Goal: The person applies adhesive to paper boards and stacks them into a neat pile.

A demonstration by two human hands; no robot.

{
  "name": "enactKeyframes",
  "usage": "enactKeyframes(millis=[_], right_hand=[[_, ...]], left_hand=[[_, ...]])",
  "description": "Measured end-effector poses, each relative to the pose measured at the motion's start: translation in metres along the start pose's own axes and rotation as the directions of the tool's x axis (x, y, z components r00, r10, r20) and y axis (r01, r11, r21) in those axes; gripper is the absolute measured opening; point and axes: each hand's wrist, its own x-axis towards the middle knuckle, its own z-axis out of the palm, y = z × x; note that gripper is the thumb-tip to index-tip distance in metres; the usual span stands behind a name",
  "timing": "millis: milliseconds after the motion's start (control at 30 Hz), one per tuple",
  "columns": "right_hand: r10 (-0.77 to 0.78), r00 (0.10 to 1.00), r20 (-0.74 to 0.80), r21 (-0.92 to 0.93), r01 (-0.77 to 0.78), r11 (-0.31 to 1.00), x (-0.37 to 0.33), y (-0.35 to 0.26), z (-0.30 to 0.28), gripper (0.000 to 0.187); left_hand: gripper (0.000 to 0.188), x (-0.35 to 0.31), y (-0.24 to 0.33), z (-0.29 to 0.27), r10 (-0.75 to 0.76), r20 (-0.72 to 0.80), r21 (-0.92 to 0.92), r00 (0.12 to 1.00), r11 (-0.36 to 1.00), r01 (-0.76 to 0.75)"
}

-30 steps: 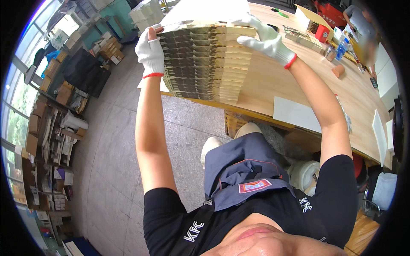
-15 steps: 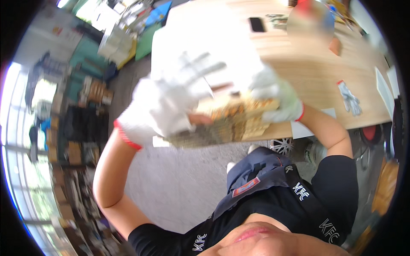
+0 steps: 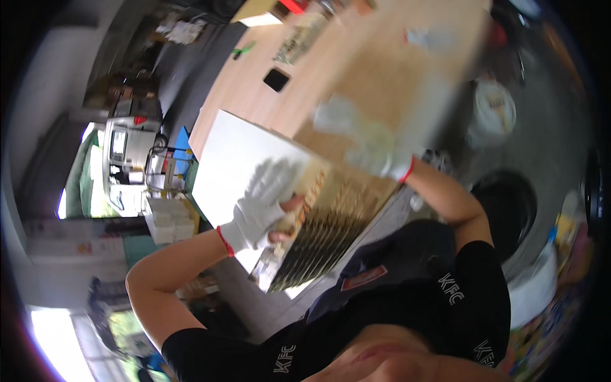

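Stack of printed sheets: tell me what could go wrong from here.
The stack of printed sheets shows stepped layers along its side, so they might slide out of line. It is at the near edge of the table, with floor showing beyond, so pieces could drop. The left hand has bare fingertips at the stack; an edge might nick them.

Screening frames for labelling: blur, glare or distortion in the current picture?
Head view, middle: right hand badly smeared, left hand clearer; head view, lower left: window blown out to white; head view, upper part: table edge bows, fisheye-style; head view, corners: black.
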Motion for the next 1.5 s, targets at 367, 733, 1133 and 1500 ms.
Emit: enactKeyframes(millis=[367, 733, 1133, 1500], right_hand=[[0.053, 0.884, -0.464, -0.401, -0.263, 0.878, -0.084, -0.139, 0.177, 0.078], [0.503, 0.603, -0.619, 0.301, -0.41, 0.861, -0.064, -0.047, 0.072, 0.066], [0.465, 0.705, -0.536, -0.228, -0.651, 0.724, -0.1, -0.037, 0.11, 0.069], [0.362, 0.712, -0.601, -0.257, -0.602, 0.756, -0.158, -0.18, 0.206, 0.071]], left_hand=[[0.072, -0.004, -0.022, 0.007, 0.125, -0.108, -0.146, 0.986, 0.979, -0.14], [0.076, -0.003, -0.012, 0.009, 0.034, -0.159, -0.03, 0.987, 0.999, -0.04], [0.07, -0.007, -0.039, 0.02, 0.067, -0.147, -0.069, 0.987, 0.995, -0.077], [0.077, 0.0, -0.021, 0.015, -0.025, -0.097, -0.233, 0.995, 0.973, 0.002]])
